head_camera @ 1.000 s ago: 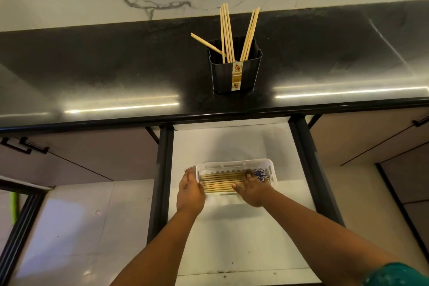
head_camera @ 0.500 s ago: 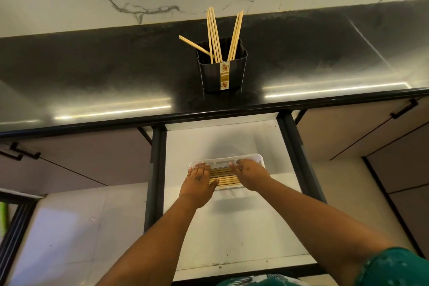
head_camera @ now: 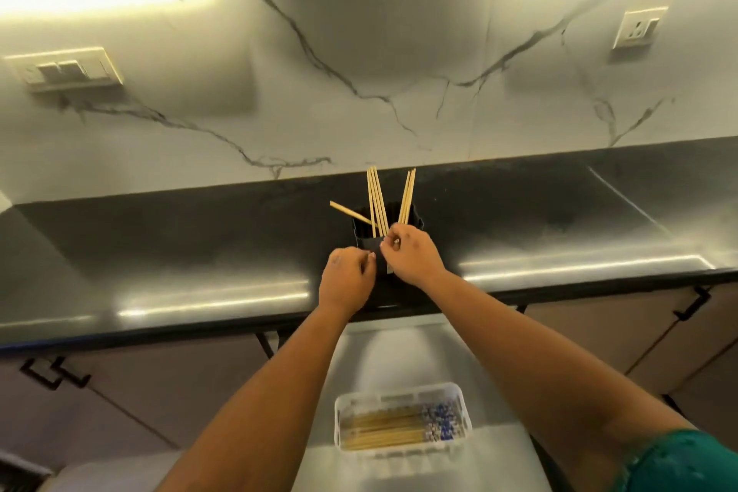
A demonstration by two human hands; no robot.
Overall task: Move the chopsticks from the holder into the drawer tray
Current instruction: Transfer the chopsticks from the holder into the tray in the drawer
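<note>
A black holder [head_camera: 365, 230] stands on the dark countertop, largely hidden behind my hands. Several wooden chopsticks [head_camera: 377, 200] stick up from it, a pair [head_camera: 407, 194] leans right and one [head_camera: 350, 211] leans left. My right hand [head_camera: 413, 254] is at the holder's rim, fingers pinched around the base of the middle bunch. My left hand [head_camera: 345, 280] is curled against the holder's front left side. Below, in the open drawer, a white tray [head_camera: 338, 409] holds several chopsticks [head_camera: 383, 431] lying flat, patterned ends to the right.
The black countertop [head_camera: 179, 252] runs left and right under a marble backsplash with a switch plate [head_camera: 66, 70] and a socket [head_camera: 639, 28]. Cabinet fronts with black handles [head_camera: 54, 373] flank the open drawer [head_camera: 383, 351]. The frame is motion-blurred.
Both hands have left the tray in the drawer and risen to the holder on the countertop. The camera has tilted up, showing more of the wall.
</note>
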